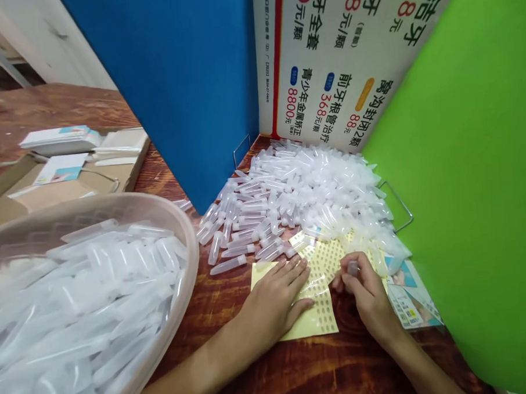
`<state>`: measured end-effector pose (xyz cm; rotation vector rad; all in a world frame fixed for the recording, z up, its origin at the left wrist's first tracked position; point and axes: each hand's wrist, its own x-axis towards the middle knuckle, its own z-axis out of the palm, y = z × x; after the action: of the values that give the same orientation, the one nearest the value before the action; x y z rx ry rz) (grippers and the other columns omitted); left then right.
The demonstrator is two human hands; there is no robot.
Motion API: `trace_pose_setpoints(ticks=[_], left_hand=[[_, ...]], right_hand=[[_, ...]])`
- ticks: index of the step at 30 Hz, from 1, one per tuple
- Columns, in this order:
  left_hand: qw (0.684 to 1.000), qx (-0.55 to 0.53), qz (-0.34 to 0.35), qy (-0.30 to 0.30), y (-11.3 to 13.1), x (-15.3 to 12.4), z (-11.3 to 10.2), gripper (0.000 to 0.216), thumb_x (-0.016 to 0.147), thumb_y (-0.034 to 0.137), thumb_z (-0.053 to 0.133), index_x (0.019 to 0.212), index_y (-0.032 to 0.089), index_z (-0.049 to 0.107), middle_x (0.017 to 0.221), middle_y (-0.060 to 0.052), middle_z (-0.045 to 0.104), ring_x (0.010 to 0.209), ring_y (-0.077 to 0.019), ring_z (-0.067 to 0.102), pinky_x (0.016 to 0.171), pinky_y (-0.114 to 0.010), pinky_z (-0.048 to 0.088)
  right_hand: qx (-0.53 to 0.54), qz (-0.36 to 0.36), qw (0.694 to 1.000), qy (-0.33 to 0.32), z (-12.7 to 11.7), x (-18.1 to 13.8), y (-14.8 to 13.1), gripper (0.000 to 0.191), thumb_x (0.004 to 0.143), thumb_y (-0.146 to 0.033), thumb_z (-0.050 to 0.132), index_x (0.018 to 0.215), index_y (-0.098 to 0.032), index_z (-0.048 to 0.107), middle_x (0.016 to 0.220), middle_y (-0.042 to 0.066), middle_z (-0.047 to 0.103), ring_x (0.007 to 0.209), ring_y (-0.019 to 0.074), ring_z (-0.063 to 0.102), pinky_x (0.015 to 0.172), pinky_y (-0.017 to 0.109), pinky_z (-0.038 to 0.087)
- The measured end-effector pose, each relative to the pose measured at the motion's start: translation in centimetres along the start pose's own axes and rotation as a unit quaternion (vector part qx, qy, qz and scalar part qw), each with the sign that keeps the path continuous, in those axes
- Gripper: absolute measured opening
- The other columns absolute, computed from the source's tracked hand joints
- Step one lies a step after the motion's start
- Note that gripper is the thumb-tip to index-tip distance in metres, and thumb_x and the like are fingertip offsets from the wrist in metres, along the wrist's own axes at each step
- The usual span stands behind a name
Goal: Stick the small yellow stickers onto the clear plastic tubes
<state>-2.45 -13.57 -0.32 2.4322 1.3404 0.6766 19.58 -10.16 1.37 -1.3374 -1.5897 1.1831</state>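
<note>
My left hand (278,295) lies flat, fingers stretched out, on a pale yellow sticker sheet (322,310) dotted with rows of small grey stickers. At the sheet's right edge, my right hand (367,291) is closed. A short greyish, see-through end of a plastic tube (352,267) pokes out between its thumb and fingers; the rest is hidden in the hand. More yellow sticker sheets (330,255) lie just beyond both hands. Behind them spreads a large heap of clear plastic tubes (306,189) with white caps, several lying loose at its left front.
A big translucent tub (190,281) full of similar tubes stands at the left. Blue (175,79) and green (471,170) panels and a printed board (300,56) wall in the heap. Printed cards (413,295) lie at the right; a cardboard box (131,173) holds papers at the far left.
</note>
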Motion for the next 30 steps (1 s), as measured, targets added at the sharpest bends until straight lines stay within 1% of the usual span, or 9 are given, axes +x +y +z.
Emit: trace_pose_setpoints(ticks=[2, 5, 8, 10, 15, 21, 23, 26, 30], left_hand=[[1.000, 0.004, -0.007, 0.006, 0.0, -0.1, 0.0, 0.052, 0.099, 0.037, 0.055, 0.146, 0.014, 0.046, 0.150, -0.017, 0.052, 0.140, -0.0290, 0.049, 0.116, -0.049, 0.043], [1.000, -0.005, -0.019, 0.023, 0.1, -0.1, -0.1, 0.055, 0.100, 0.037, 0.053, 0.149, 0.014, 0.042, 0.153, -0.017, 0.048, 0.141, -0.0284, 0.048, 0.115, -0.048, 0.045], [0.999, -0.022, -0.021, 0.032, 0.1, -0.2, -0.2, 0.054, 0.100, 0.039, 0.052, 0.149, 0.016, 0.042, 0.152, -0.016, 0.049, 0.141, -0.0280, 0.048, 0.115, -0.047, 0.045], [0.999, -0.035, -0.019, 0.036, 0.0, -0.1, -0.2, 0.052, 0.101, 0.038, 0.051, 0.148, 0.018, 0.042, 0.152, -0.015, 0.050, 0.140, -0.0272, 0.049, 0.115, -0.046, 0.045], [0.995, -0.087, 0.017, 0.035, 0.1, 0.0, -0.3, 0.050, 0.103, 0.031, 0.046, 0.151, 0.020, 0.037, 0.148, -0.012, 0.055, 0.136, -0.0222, 0.054, 0.111, -0.039, 0.049], [0.989, -0.125, 0.071, 0.037, 0.8, -0.1, -0.9, 0.058, 0.102, 0.025, 0.049, 0.155, 0.024, 0.026, 0.147, -0.011, 0.056, 0.133, -0.0204, 0.056, 0.109, -0.033, 0.051], [0.987, -0.126, 0.087, 0.052, 0.9, -0.1, -1.0, 0.055, 0.101, 0.023, 0.050, 0.152, 0.022, 0.030, 0.146, -0.011, 0.057, 0.132, -0.0198, 0.057, 0.109, -0.031, 0.050], [0.986, -0.119, 0.069, 0.090, 1.0, -0.1, -0.9, 0.039, 0.098, 0.023, 0.055, 0.137, 0.020, 0.048, 0.137, -0.012, 0.064, 0.126, -0.0206, 0.062, 0.105, -0.032, 0.053], [0.983, -0.134, 0.042, 0.119, 1.0, 0.0, -0.9, 0.023, 0.096, 0.027, 0.058, 0.119, 0.021, 0.059, 0.124, -0.012, 0.070, 0.114, -0.0224, 0.067, 0.098, -0.035, 0.056]], right_hand=[[-0.022, 0.049, 0.998, -0.018, -0.3, 0.1, -0.4, 0.008, 0.086, -0.028, 0.060, 0.090, -0.022, 0.057, 0.079, 0.000, 0.065, 0.056, 0.0138, 0.055, 0.051, 0.025, 0.043], [0.009, 0.145, 0.987, -0.062, -0.4, -0.1, -1.3, 0.027, 0.081, -0.040, 0.068, 0.099, -0.021, 0.062, 0.080, 0.000, 0.067, 0.037, 0.0072, 0.039, 0.035, 0.023, 0.027], [0.095, 0.211, 0.970, -0.071, 0.1, -0.5, -1.8, 0.045, 0.077, -0.052, 0.074, 0.105, -0.019, 0.062, 0.059, -0.007, 0.056, 0.032, 0.0044, 0.028, 0.034, 0.020, 0.018], [0.141, 0.223, 0.962, -0.070, 0.5, -0.8, -1.9, 0.051, 0.073, -0.053, 0.079, 0.106, -0.018, 0.060, 0.059, -0.008, 0.055, 0.033, 0.0027, 0.028, 0.034, 0.018, 0.017], [0.208, 0.223, 0.943, -0.133, 1.0, -1.1, -1.7, 0.056, 0.073, -0.047, 0.083, 0.114, -0.021, 0.055, 0.082, -0.004, 0.064, 0.032, -0.0017, 0.030, 0.033, 0.015, 0.016], [0.207, 0.202, 0.943, -0.167, 0.9, -1.2, -2.0, 0.047, 0.079, -0.049, 0.079, 0.110, -0.019, 0.059, 0.060, -0.011, 0.049, 0.033, -0.0002, 0.025, 0.034, 0.016, 0.015], [0.189, 0.187, 0.946, -0.183, 0.9, -1.2, -1.9, 0.041, 0.080, -0.050, 0.078, 0.100, -0.018, 0.062, 0.054, -0.012, 0.043, 0.033, 0.0007, 0.022, 0.035, 0.017, 0.014], [0.166, 0.161, 0.957, -0.173, 0.9, -1.2, -1.4, 0.038, 0.082, -0.052, 0.075, 0.080, -0.018, 0.059, 0.046, -0.012, 0.037, 0.035, 0.0026, 0.023, 0.037, 0.018, 0.015], [0.120, 0.136, 0.971, -0.155, 0.9, -1.2, -1.2, 0.039, 0.083, -0.055, 0.073, 0.077, -0.018, 0.063, 0.044, -0.011, 0.038, 0.037, 0.0048, 0.026, 0.038, 0.019, 0.017]])
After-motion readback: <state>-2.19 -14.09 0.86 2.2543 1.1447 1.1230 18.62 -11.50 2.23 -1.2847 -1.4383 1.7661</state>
